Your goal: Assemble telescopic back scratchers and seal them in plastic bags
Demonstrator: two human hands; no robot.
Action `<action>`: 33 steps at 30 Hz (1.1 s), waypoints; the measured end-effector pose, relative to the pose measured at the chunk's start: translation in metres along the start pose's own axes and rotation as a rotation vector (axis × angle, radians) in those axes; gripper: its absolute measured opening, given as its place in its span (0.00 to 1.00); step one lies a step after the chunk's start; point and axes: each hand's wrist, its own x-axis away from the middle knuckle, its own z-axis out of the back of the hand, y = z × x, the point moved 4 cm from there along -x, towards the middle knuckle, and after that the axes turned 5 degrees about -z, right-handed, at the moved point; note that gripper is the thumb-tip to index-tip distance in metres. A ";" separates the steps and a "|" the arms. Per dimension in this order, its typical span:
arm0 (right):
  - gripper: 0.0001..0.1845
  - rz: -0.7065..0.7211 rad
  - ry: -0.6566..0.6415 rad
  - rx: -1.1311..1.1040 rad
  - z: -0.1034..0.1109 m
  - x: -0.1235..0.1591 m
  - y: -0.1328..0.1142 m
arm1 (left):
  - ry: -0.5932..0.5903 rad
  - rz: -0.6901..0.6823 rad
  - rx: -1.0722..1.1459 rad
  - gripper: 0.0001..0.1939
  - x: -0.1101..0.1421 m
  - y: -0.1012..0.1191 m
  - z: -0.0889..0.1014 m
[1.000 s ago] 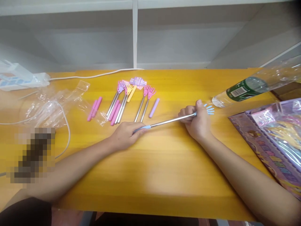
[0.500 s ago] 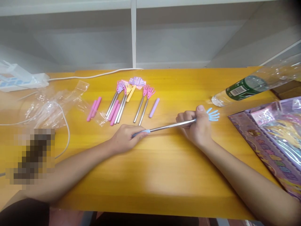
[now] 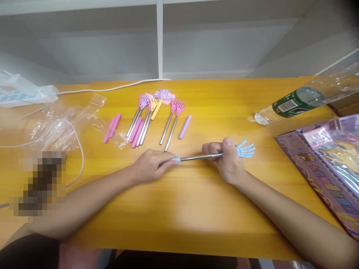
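Between my hands is a back scratcher with a silver metal rod and a light blue hand-shaped head. My left hand is closed around its blue handle end, most of which is hidden in the palm. Around the rod just below the blue head, my right hand is closed with the thumb on top. Beyond my hands lie several more scratcher rods with purple, yellow and pink heads. Loose pink tubes, a yellow tube and a purple tube lie among and beside them.
Crumpled clear plastic bags and a white cable cover the left side, near a power strip. At right, a clear bottle with a green label lies by a purple printed box holding packaged items. A grey partition stands behind.
My right hand has moved left and slightly down, nearer my left hand. The bare rod between them looks shorter and lies more level. My left hand stays nearly in place.
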 end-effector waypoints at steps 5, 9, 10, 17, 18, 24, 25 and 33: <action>0.36 0.000 -0.016 0.010 -0.001 0.002 0.001 | -0.020 0.053 0.068 0.18 -0.002 0.003 -0.001; 0.38 -0.002 -0.030 -0.018 -0.005 0.000 0.000 | -0.024 0.147 0.191 0.18 -0.002 0.012 -0.005; 0.38 -0.002 -0.035 -0.031 -0.007 0.000 -0.002 | -0.025 0.183 0.233 0.18 -0.002 0.015 -0.006; 0.37 -0.032 -0.099 0.009 -0.014 0.006 -0.012 | -0.051 0.306 0.383 0.21 0.003 0.024 -0.015; 0.37 -0.034 -0.105 0.034 -0.014 0.008 -0.012 | -0.053 0.297 0.384 0.21 0.003 0.024 -0.015; 0.33 -0.024 -0.129 0.097 -0.015 0.015 -0.003 | -0.051 0.246 0.364 0.21 0.003 0.025 -0.015; 0.33 -0.019 -0.128 0.094 -0.016 0.016 -0.002 | -0.050 0.240 0.360 0.21 0.003 0.025 -0.015; 0.33 -0.015 -0.098 0.070 -0.021 0.016 0.004 | 0.050 0.093 0.199 0.17 0.003 0.030 -0.015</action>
